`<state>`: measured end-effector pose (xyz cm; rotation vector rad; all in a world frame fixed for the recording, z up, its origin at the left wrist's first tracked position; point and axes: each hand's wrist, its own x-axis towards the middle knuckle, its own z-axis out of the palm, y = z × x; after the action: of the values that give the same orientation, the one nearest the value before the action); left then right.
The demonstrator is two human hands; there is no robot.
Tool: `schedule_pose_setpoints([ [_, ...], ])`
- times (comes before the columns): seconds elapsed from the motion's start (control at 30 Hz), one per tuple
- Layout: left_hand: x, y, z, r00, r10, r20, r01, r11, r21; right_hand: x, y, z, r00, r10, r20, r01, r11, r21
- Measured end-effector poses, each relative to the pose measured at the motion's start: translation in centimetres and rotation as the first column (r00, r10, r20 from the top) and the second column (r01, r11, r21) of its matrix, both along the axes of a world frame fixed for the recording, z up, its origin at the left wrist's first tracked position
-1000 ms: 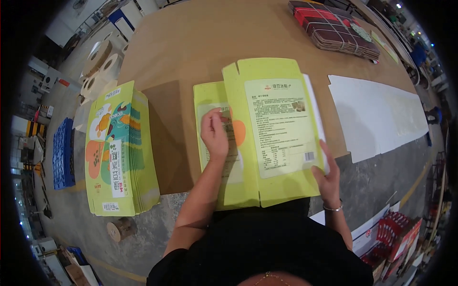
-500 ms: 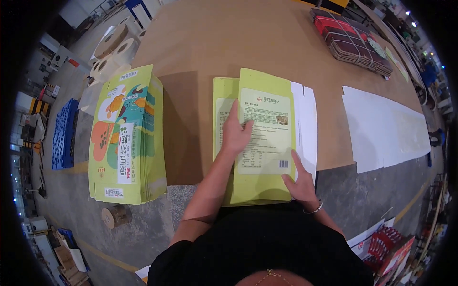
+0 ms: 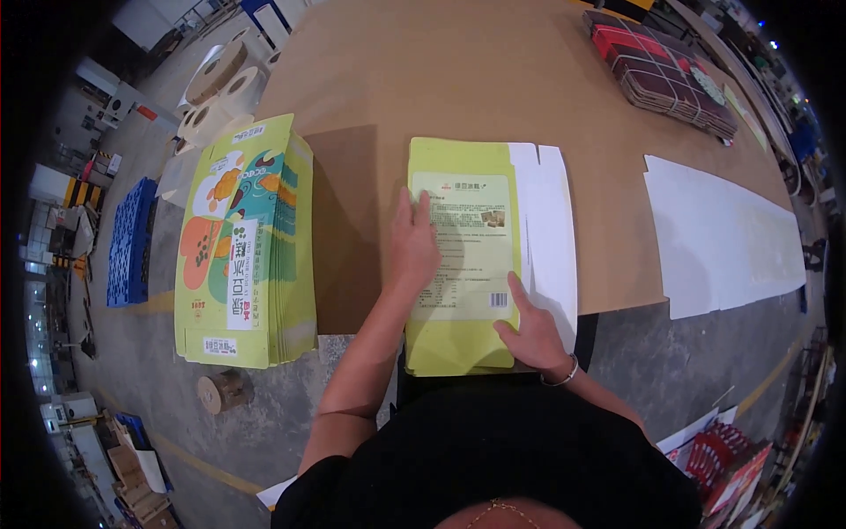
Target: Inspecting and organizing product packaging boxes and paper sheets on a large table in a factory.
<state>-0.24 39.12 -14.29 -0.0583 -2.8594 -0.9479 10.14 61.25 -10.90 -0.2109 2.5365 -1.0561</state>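
Note:
A yellow-green flat carton [image 3: 463, 256], folded shut, lies on the brown table [image 3: 493, 79] with a pale printed label panel facing up. White sheets [image 3: 551, 229] stick out from under its right side. My left hand [image 3: 412, 240] lies flat on the carton's left part, fingers together and pointing away from me. My right hand [image 3: 527, 331] presses on the carton's lower right corner, index finger stretched toward a small barcode. Neither hand grips anything.
A stack of colourful flat cartons [image 3: 247, 242] sits at the table's left end. A large white sheet [image 3: 723, 238] lies to the right, a dark red bundle [image 3: 665, 70] at the far right. Paper rolls [image 3: 216, 93] and a blue pallet [image 3: 130, 238] stand on the floor.
The carton's open flap has been folded over to the left and pressed flat. My left hand slid up onto the closed panel; my right hand moved in onto the lower right corner.

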Motion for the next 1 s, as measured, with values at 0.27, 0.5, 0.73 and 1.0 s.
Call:
schedule_pose_setpoints([
  [0.27, 0.0, 8.0, -2.1, 0.972, -0.08, -0.221, 0.016, 0.96, -0.278, -0.4, 3.5, 0.5, 0.992, -0.057, -0.114, 0.047, 0.994, -0.094],
  [0.5, -0.5, 7.9, -2.4, 0.958, -0.144, -0.249, 0.064, 0.952, -0.301, -5.2, 9.1, -1.6, 0.897, -0.122, -0.426, 0.118, 0.992, -0.036],
  [0.73, -0.4, 8.2, -1.7, 0.958, -0.16, -0.236, 0.094, 0.958, -0.271, -4.4, 1.1, 0.7, 0.928, -0.008, -0.372, 0.06, 0.99, 0.129],
  [1.0, 0.3, 8.6, -0.7, 0.933, -0.299, -0.201, 0.198, 0.891, -0.409, -5.8, 7.4, -0.9, 0.945, -0.041, -0.325, -0.032, 0.976, -0.214],
])
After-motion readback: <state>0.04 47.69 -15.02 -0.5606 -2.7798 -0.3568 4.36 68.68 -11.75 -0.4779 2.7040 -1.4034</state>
